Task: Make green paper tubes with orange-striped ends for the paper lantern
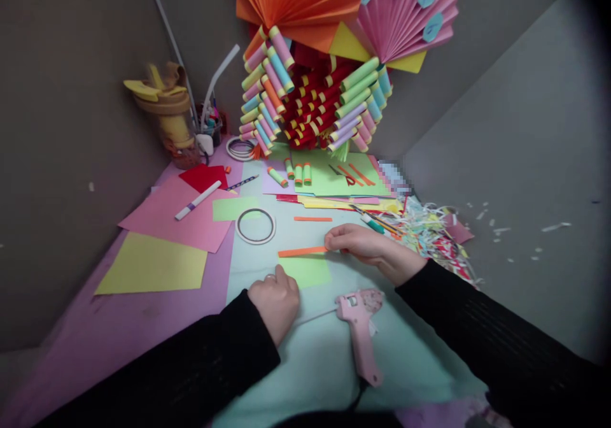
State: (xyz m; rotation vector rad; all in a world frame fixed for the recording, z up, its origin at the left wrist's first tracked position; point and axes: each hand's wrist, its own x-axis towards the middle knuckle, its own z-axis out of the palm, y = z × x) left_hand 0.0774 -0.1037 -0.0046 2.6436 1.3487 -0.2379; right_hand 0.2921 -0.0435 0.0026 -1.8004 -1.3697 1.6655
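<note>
At 1 o'clock from our clenched left hand (275, 300), strip (301, 251) runs 9-to-3; our right hand (370, 249) pinches its 3 o'clock end.

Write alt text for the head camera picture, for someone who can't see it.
The right hand holds one end of an orange strip at the edge of a green square; the left hand rests closed beside it. A glue gun lies nearby, paper rolls behind.

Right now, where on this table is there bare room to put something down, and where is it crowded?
Free: the purple cover below the yellow sheet; the mint cover between the left hand and the glue gun. Crowded: the back under the paper rolls, and the shreds at right beyond the right hand, which pinches an orange strip.
</note>
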